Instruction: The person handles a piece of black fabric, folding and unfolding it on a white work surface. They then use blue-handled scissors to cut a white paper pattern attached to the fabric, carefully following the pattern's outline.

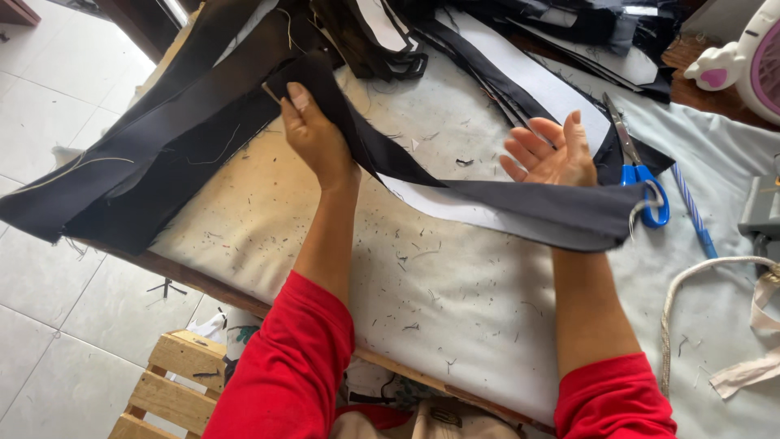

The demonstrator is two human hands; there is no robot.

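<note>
Handling a long dark fabric strip [455, 191] across a padded bench [455, 301], seen from the head camera only. Strip runs from upper left to right, lifted slightly off the cover, white backing visible beneath its middle.

Progress, judged from present layout: several similar dark cut pieces [146, 154] already laid in a pile along the left edge, overhanging the bench; further dark and white-lined pieces [536, 81] stacked at the far side. Current strip not yet placed on either pile. Thread scraps and lint scattered over the cover.

Left hand [313, 134]: closed in a pinch on the strip's upper end, thumb on top, fingers curled under the cloth. Right hand [548, 154]: wide open, palm up, fingers spread, set behind the strip's right portion; contact with the cloth at the heel of the hand probable, no grip evident.

Blue-handled scissors [638, 175] lying just beside the right hand, strip's right end overlapping the handles. Blue striped pen [695, 211] near them. Cream webbing [715, 325] at right. Red sleeves on both arms.
</note>
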